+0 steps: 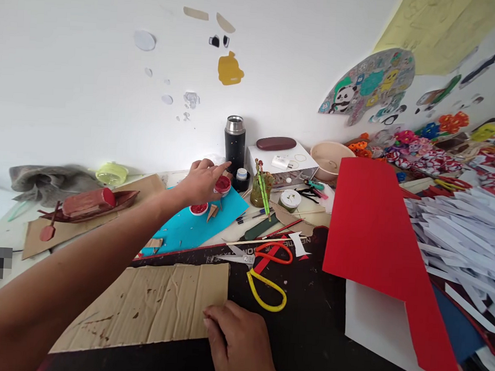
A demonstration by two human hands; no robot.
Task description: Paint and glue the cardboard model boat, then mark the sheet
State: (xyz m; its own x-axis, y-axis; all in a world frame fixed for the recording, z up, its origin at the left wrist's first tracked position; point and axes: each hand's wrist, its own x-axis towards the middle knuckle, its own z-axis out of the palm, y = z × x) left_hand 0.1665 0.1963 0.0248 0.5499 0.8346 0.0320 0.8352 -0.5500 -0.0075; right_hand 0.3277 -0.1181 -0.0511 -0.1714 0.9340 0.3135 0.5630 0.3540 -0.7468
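Note:
My left hand (204,182) reaches over the blue sheet (225,215), its fingers around a small pot of red paint (222,185). Another red paint pot (198,209) stands just below it. My right hand (241,340) rests with curled fingers on the lower right corner of the corrugated cardboard (154,305); nothing shows in its grip. Open scissors (249,260) with one orange and one yellow handle lie on the black mat (308,299), above my right hand.
A black flask (235,143) and a jar with green brushes (260,192) stand near the wall. A red boat model (93,204) is at the left. Folded red card (374,225) and white paper strips (460,241) occupy the right side.

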